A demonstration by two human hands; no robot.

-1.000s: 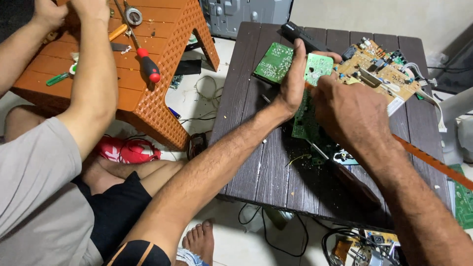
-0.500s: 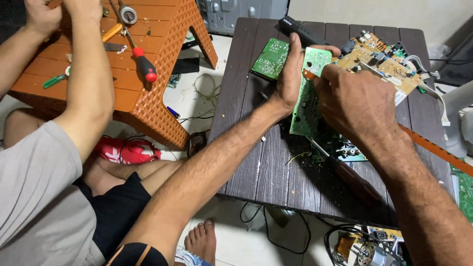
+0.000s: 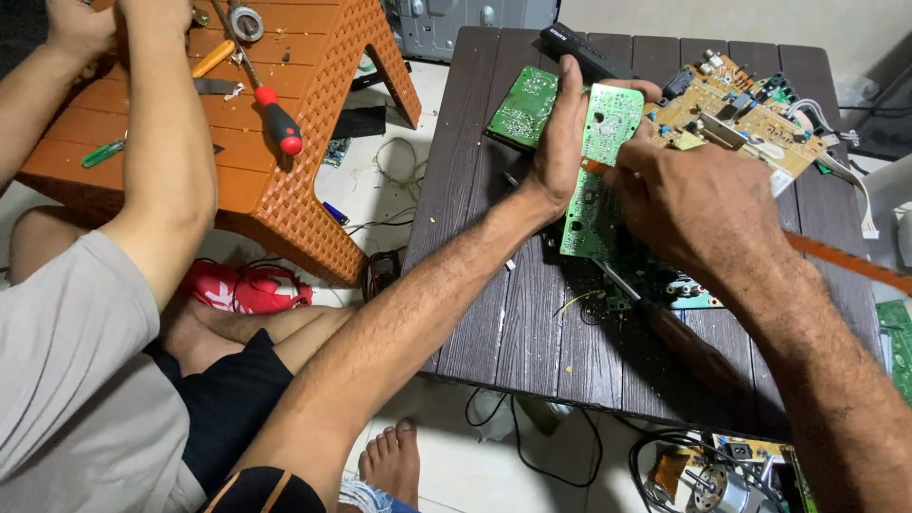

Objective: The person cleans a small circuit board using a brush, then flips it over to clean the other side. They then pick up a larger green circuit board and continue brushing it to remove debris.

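Head view: at far left a co-worker's arm (image 3: 161, 161) reaches over an orange plastic stool (image 3: 285, 190), where a red-handled screwdriver (image 3: 275, 119) lies — none of that is ours. Moving right onto the dark slatted table (image 3: 475, 313), our left hand (image 3: 556, 142) stands a green circuit board (image 3: 594, 180) nearly upright, thumb on its near face and fingers wrapped behind its far edge. Just right of it, our right hand (image 3: 689, 204) is closed around a thin orange tool (image 3: 845, 261), its tip against the board's face. We judge the board light, stiff and thin but fragile, with solder points that prick and edges that slip, so the bare edges are the place to grip, never the components. A second green board (image 3: 521, 106) lies flat behind; a tan board (image 3: 736, 104) sits far right — a brown-handled screwdriver (image 3: 684, 342) lies near.
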